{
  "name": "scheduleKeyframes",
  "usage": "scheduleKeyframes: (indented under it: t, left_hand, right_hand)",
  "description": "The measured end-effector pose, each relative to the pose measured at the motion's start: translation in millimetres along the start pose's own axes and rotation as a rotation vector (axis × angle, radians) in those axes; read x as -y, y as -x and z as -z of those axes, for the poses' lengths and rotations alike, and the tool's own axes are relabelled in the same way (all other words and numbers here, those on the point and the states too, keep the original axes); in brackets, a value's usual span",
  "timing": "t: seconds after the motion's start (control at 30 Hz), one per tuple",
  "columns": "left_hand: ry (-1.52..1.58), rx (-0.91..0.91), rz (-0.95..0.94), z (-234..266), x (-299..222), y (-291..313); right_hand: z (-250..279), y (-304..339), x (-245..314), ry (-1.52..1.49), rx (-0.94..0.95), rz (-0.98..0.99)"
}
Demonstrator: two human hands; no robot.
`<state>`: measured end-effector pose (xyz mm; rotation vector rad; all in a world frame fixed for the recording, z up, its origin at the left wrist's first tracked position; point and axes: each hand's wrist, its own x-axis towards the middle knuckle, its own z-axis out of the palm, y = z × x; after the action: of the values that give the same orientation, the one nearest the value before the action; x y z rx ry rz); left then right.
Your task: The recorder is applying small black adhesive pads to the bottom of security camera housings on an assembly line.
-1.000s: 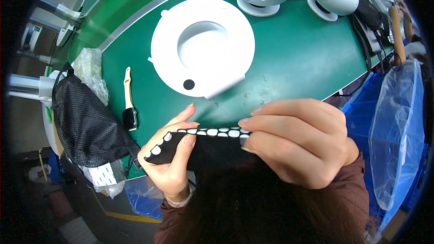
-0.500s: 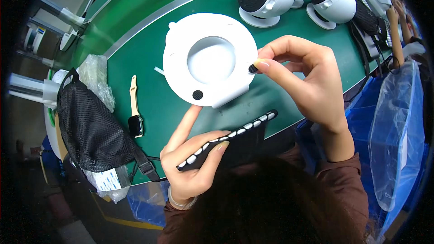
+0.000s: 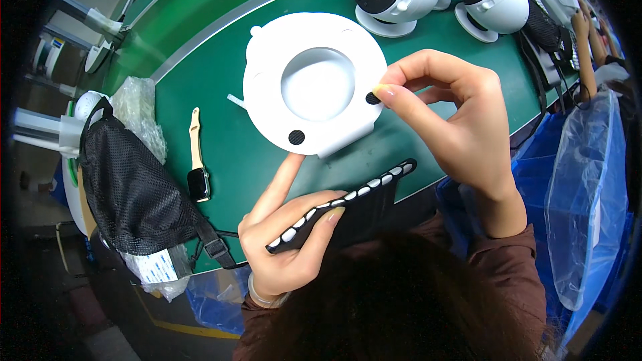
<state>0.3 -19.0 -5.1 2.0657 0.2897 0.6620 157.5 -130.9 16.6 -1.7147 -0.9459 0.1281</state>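
Two black pads on white round base (image 3: 314, 87), centre frame on green desk (image 3: 221, 140). Right hand (image 3: 461, 120) grip pinched second black pad (image 3: 372, 97) at base's right rim. Left hand (image 3: 294, 234) clenched around pad strip (image 3: 341, 204), lower centre, long axis rising rightward.

a: where does the view look from?
b: from the person's head, facing steeply down onto the green surface (image 3: 221, 160), close above it.
a: how near?
b: near enough that the person's dark hair (image 3: 401, 301) fills the lower edge. it's a wide fisheye, so straight edges bend toward the dark rim.
a: another view?
b: only this one.
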Motion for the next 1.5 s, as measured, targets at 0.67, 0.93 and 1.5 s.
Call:
scheduleKeyframes:
  t: [0.67,0.93,1.5]
  left_hand:
    - [0.315,-0.047,0.044,17.9,2.8,12.2]
    - [0.124,-0.201,0.027,5.5,3.4,14.7]
    - [-0.077,-0.114,-0.178,-6.4,-1.6,13.6]
  right_hand:
    - [4.3,30.5,14.1,0.019,0.304,0.329]
    - [10.2,31.0,5.5,0.055,0.279,0.268]
    - [0.4,31.5,10.8,0.092,0.345,0.337]
